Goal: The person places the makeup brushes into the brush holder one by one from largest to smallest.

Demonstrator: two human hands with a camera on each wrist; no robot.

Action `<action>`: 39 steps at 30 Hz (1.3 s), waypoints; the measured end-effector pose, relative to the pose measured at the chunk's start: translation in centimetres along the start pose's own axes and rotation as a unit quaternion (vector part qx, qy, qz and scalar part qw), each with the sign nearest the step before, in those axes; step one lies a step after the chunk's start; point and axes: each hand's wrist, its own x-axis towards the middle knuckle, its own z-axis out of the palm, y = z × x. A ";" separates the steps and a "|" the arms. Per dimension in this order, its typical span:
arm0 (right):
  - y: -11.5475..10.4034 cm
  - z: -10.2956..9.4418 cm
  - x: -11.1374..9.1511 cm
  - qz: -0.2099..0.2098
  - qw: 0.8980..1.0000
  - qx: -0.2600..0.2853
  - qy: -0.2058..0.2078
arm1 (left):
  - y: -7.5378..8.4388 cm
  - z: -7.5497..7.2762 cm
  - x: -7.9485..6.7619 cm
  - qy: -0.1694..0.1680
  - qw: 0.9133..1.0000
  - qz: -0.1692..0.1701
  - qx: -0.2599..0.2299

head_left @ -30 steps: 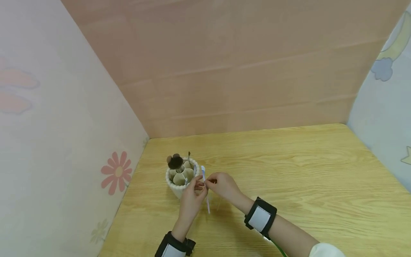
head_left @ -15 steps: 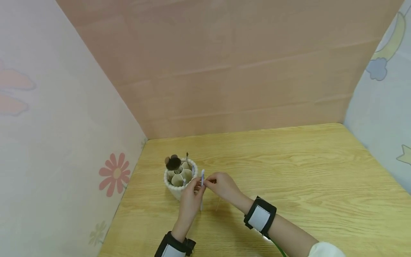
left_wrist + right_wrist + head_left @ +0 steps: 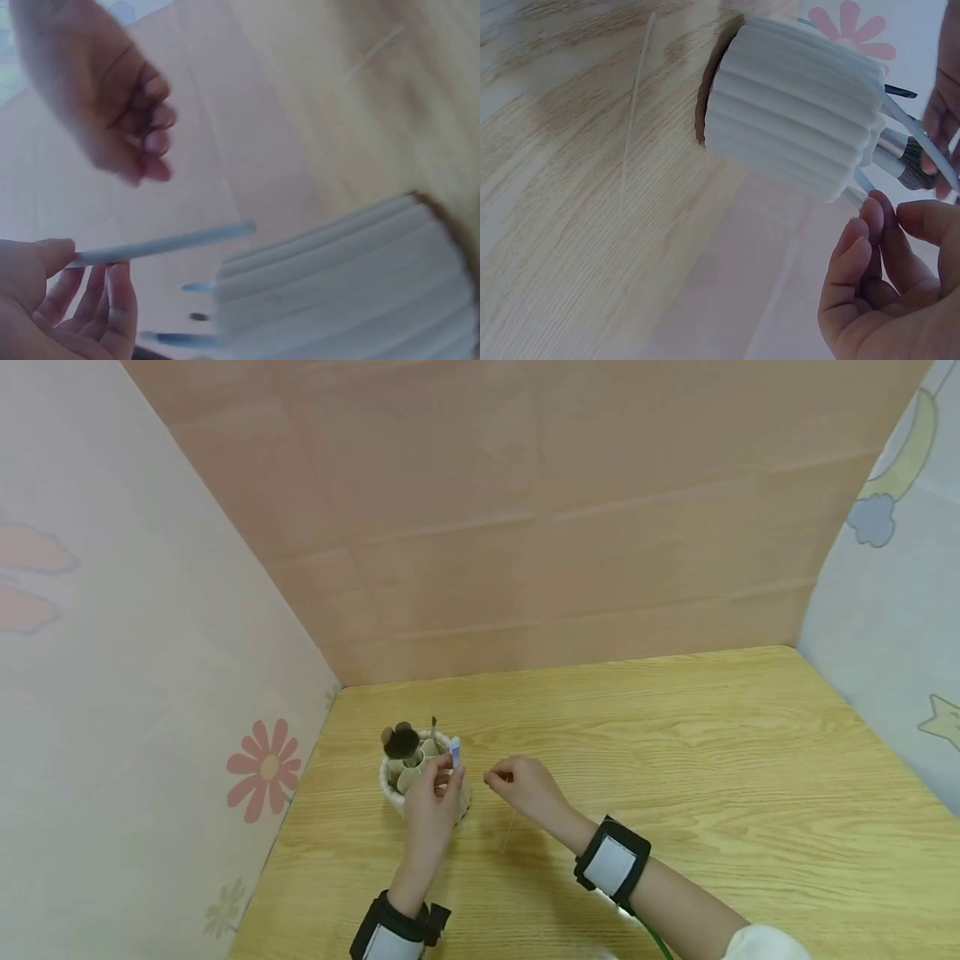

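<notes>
My left hand (image 3: 431,814) pinches a slim white-and-lavender stick (image 3: 455,752) between thumb and fingers. In the left wrist view the stick (image 3: 172,244) reaches out past the fingertips toward the cup, its blurred outline hiding what kind it is. Right behind that hand stands a white ribbed cup (image 3: 787,105) with inner dividers. A makeup brush (image 3: 401,742) with a dark, fluffy head rises from it, beside several thinner handles. My right hand (image 3: 528,785) hovers to the right of the cup, fingers loosely curled, with nothing visible between them.
A thin pale straw-like strip (image 3: 636,112) lies on the wooden table (image 3: 675,760) in front of the cup. A flower-printed wall (image 3: 187,652) rises at the left, a plain tan backdrop (image 3: 525,527) at the rear. A green cable (image 3: 651,935) runs from the right wristband.
The left hand has moved left toward the cup with the stick. The right hand, earlier fingertip to fingertip with the left at the stick, now stays apart from it.
</notes>
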 end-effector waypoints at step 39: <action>1.2 0.1 -0.7 0.014 1.000 -0.001 -0.013 | -0.7 -0.8 3.6 0.139 0.933 0.164 0.290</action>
